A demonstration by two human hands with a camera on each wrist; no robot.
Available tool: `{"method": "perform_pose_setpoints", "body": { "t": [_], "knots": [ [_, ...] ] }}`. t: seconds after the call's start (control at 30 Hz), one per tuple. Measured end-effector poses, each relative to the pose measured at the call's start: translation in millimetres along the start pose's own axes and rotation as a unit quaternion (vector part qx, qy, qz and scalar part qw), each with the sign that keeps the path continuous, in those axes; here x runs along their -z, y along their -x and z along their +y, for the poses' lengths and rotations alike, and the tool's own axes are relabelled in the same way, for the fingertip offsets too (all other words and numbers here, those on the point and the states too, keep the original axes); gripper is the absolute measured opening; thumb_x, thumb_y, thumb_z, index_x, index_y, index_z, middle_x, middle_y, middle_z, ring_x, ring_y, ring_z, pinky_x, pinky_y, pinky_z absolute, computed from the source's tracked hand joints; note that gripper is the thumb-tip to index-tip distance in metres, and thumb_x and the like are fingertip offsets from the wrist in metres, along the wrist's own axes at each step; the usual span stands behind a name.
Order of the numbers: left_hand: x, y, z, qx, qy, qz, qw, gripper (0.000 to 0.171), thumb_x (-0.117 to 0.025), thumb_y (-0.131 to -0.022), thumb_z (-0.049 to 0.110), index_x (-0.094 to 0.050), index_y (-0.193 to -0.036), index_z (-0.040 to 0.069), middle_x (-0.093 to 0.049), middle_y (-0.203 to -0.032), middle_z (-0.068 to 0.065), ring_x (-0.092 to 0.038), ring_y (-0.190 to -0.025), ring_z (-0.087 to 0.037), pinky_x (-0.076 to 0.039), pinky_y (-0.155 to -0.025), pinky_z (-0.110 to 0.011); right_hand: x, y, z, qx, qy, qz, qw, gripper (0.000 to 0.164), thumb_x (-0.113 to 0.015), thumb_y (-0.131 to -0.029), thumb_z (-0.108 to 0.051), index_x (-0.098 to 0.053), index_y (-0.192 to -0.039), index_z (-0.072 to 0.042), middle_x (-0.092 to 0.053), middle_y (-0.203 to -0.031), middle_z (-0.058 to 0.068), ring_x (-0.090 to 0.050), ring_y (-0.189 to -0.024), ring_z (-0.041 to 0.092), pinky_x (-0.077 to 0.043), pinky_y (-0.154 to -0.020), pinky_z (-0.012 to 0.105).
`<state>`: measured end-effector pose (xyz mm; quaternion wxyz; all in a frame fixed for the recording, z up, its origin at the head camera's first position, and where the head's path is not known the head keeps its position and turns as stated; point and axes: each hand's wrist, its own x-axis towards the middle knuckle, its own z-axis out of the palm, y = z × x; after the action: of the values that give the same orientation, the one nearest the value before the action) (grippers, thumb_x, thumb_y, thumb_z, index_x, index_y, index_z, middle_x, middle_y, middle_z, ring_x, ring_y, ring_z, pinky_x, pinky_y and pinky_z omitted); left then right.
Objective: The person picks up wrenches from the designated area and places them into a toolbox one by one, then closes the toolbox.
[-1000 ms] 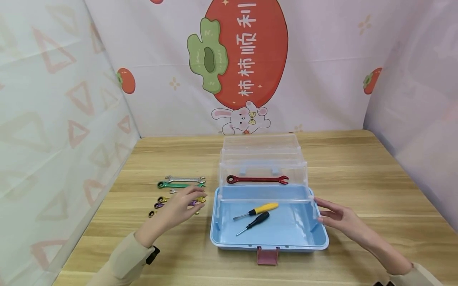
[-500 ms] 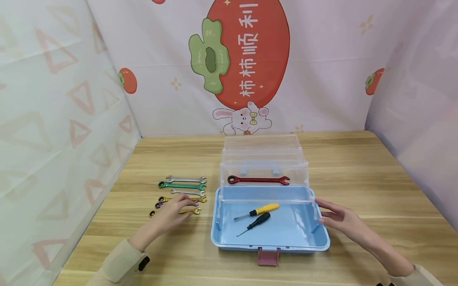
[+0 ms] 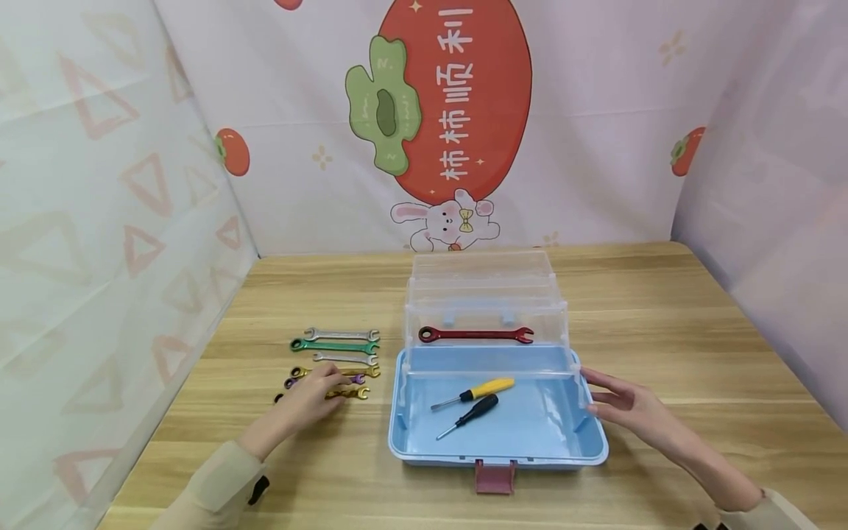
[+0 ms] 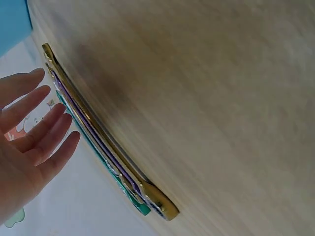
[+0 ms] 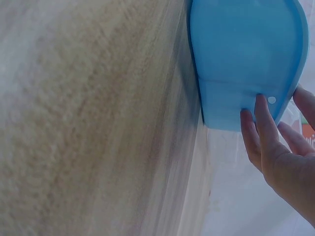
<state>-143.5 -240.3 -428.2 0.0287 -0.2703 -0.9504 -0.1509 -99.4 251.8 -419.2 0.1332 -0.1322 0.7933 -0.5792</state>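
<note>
My left hand (image 3: pixel 306 403) hovers over the near end of a row of several wrenches, covering the middle of a gold wrench (image 3: pixel 359 394) and part of a purple wrench (image 3: pixel 358 380). In the left wrist view its relaxed, spread fingers (image 4: pixel 30 105) appear just apart from the wrenches. Beyond them lie another gold wrench (image 3: pixel 368 372), a green wrench (image 3: pixel 334 345) and two silver ones. My right hand (image 3: pixel 632 410) touches the right side of the open blue toolbox (image 3: pixel 497 460), with extended fingers (image 5: pixel 266 123) against its outer wall.
Inside the toolbox lie a yellow-handled screwdriver (image 3: pixel 492 387) and a black-handled screwdriver (image 3: pixel 480 407). A red wrench (image 3: pixel 475 335) sits in a clear tiered tray (image 3: pixel 486 288) raised at the back. The pink latch (image 3: pixel 495 478) hangs at the front, over the wooden table (image 3: pixel 636 309).
The left hand has come nearer and slightly left, from above the middle of the row down toward the nearest gold wrench. My right hand stays at the toolbox side.
</note>
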Motion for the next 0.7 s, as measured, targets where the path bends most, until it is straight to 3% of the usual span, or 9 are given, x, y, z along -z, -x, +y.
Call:
{"method": "perform_pose_setpoints", "body": {
  "t": [0.33,0.57,0.7],
  "knots": [
    [-5.3,-1.3,-10.0,0.003,0.002,-0.016,0.9999,0.018,-0.072,-0.071,0.005,-0.066,-0.088,0.004,-0.048,-0.080,-0.002,-0.046,-0.068,-0.011,-0.040,-0.055,-0.022,0.1,0.5,-0.1,-0.012,0.007,0.003,1.000,0.058,-0.058,-0.086,-0.016,-0.031,-0.134,0.004,-0.041,-0.121,-0.025,-0.050,-0.100,-0.006,-0.046,-0.078,0.019],
    [-5.2,-4.3,-10.2,0.016,0.006,-0.037,0.9992,0.015,-0.070,-0.072,0.003,-0.066,-0.085,0.004,-0.048,-0.079,-0.002,-0.048,-0.069,-0.011,-0.043,-0.058,-0.023,0.4,0.7,-0.7,-0.019,0.021,0.007,1.000,0.058,-0.058,-0.086,-0.017,-0.033,-0.134,0.002,-0.039,-0.135,0.006,-0.051,-0.099,-0.007,-0.047,-0.079,0.023],
    [-5.4,-7.2,-10.0,0.033,0.015,-0.050,0.9981,0.012,-0.069,-0.072,0.001,-0.065,-0.083,0.004,-0.048,-0.078,-0.001,-0.050,-0.071,-0.012,-0.044,-0.060,-0.024,-0.1,0.6,-0.9,-0.017,0.022,0.008,1.000,0.058,-0.058,-0.085,-0.017,-0.033,-0.134,0.002,-0.040,-0.134,0.003,-0.051,-0.099,-0.007,-0.047,-0.078,0.022]
  ]
}}
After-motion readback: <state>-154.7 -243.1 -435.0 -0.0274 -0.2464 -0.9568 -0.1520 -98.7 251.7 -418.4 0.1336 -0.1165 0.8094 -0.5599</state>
